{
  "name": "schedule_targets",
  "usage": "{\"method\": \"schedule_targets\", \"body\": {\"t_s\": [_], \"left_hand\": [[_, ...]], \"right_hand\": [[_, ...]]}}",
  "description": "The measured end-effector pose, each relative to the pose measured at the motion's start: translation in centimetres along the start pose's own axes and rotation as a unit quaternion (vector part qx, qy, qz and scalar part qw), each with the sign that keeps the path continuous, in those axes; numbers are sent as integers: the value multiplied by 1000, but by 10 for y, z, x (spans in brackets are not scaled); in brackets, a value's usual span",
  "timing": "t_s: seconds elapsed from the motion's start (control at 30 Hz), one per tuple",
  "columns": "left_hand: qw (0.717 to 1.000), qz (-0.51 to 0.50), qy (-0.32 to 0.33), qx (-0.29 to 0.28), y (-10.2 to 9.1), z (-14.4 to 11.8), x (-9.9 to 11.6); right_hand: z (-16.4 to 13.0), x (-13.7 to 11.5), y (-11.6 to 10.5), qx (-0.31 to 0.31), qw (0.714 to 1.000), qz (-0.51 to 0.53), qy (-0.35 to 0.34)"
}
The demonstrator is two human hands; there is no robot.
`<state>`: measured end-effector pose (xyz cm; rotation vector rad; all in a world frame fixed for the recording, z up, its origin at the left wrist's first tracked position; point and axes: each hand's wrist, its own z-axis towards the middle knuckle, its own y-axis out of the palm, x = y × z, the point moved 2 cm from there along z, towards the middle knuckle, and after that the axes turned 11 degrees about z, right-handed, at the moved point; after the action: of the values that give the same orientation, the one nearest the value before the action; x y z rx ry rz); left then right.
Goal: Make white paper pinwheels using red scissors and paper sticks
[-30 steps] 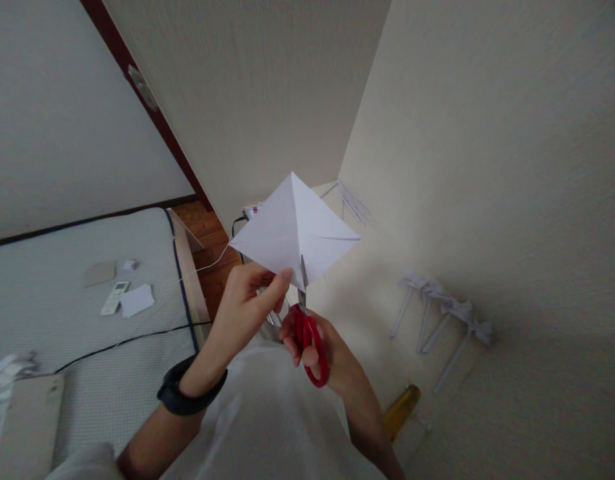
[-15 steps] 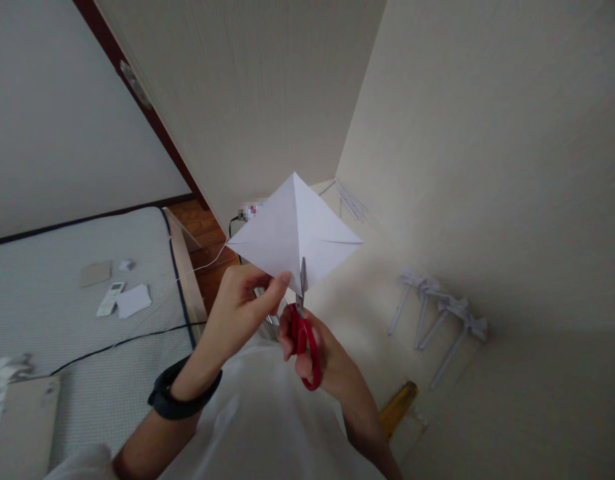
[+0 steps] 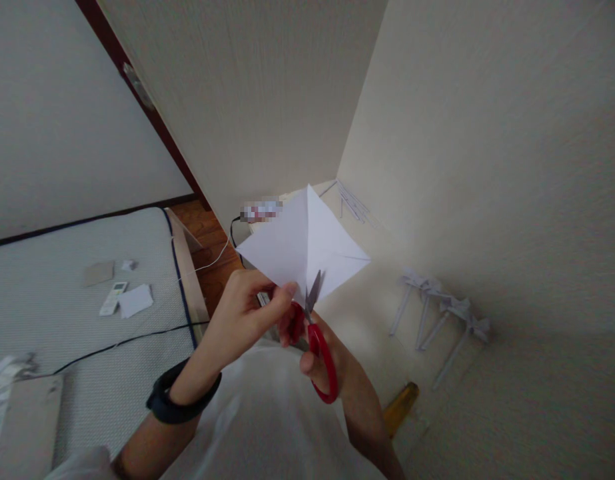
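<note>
A creased white square sheet of paper (image 3: pixel 282 243) is held up cornerwise in front of me. My left hand (image 3: pixel 247 307) pinches its lower left edge between thumb and fingers, close to the bottom corner. Red-handled scissors (image 3: pixel 326 373) are in my right hand (image 3: pixel 332 350), with thumb and fingers through the loops. Their handles are spread apart, and one blade lies over the paper, along the crease near the bottom corner. The other blade is mostly hidden behind the sheet.
Several white paper pinwheels on sticks (image 3: pixel 457 308) lie on the pale tabletop at right, near the wall. Thin paper sticks (image 3: pixel 352 203) lie in the far corner. A yellow object (image 3: pixel 401 408) is lower right. The bed (image 3: pixel 152 360) holds a remote (image 3: pixel 113 299) and paper pieces (image 3: pixel 136 301).
The scissors' handles have spread wider and the blades have turned rightward. Paper and both hands have shifted slightly right and down in view.
</note>
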<state>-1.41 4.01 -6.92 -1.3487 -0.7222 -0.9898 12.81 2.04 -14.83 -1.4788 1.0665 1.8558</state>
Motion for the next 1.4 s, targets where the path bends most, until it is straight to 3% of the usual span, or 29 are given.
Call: {"method": "schedule_targets", "body": {"t_s": [0.2,0.5,1.07,1.4], "left_hand": [[999,18,26,-23,-1,1,1],[998,-3,22,-53,3,0,-3],[995,-34,7,-90,6,1,-4],[995,-40,-1,-96,6,2,-4]], "right_hand": [[0,-12,5,6,1000,2,-17],[-3,-18,9,116,993,-9,-10],[-2,-10,10,155,988,7,13],[8,-21,16,124,992,25,-4]]}}
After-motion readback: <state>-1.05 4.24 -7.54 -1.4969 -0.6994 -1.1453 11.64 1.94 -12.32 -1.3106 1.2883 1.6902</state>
